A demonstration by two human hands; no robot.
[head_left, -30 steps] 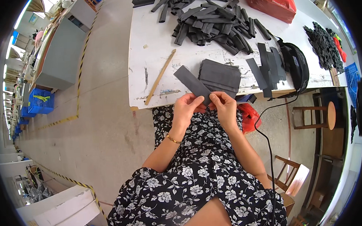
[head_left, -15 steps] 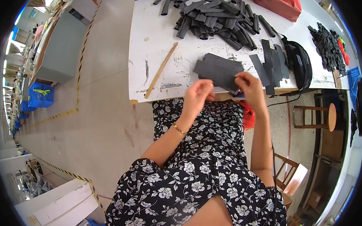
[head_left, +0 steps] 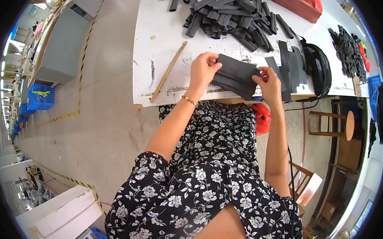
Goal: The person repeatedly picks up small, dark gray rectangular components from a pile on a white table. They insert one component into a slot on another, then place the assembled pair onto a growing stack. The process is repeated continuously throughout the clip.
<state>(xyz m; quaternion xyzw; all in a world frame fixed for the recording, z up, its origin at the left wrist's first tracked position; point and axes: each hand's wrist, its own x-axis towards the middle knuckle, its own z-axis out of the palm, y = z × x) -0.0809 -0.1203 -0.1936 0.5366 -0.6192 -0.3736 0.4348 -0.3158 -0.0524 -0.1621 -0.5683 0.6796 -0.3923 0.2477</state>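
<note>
Between my hands, at the front edge of the white table, is a dark grey rectangular fabric piece (head_left: 238, 71). My left hand (head_left: 205, 69) pinches its far left corner between thumb and fingers. At the right end, my right hand (head_left: 268, 82) grips the edge with thumb and fingertips. More dark pieces lie under it, largely covered, so I cannot tell how many. Beyond them is a heap of dark grey rolled fabric tubes (head_left: 230, 19). Several flat dark strips (head_left: 285, 67) lie to the right of my right hand.
A wooden stick (head_left: 168, 72) lies on the white table (head_left: 144, 45) at left. Far right are a red plastic-wrapped bundle (head_left: 297, 4), a black bag (head_left: 316, 68) with a cord, and another dark pile (head_left: 347, 53). Wooden stools (head_left: 333, 126) stand below the table's right side.
My left hand has moved up and taken hold of the piece's far left corner. The right hand has shifted slightly along the right edge, and the piece is now stretched between both hands.
</note>
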